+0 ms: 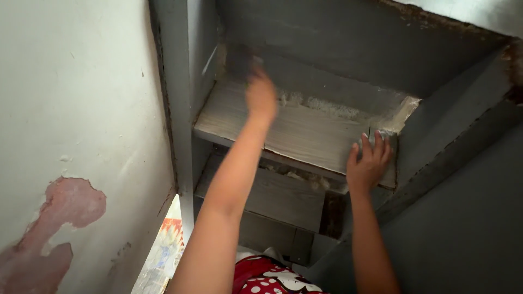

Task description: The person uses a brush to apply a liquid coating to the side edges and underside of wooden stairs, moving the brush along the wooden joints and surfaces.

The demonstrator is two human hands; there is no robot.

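Observation:
My left hand [260, 97] reaches far over the upper grey wooden shelf [305, 136] toward its back left corner. It is motion-blurred, and a dark smear [242, 61] sits just beyond the fingers; I cannot tell whether it holds anything. My right hand [369, 162] lies flat on the shelf's front right edge, fingers spread, holding nothing. A line of pale dust and crumbled debris [327, 106] runs along the back of the shelf between the two hands.
A lower shelf [272, 196] sits under the upper one, with more debris at its back. Grey cabinet walls close in above and at the right. A white wall with a peeled pink patch [65, 207] stands at the left. Red polka-dot fabric [267, 279] shows at the bottom.

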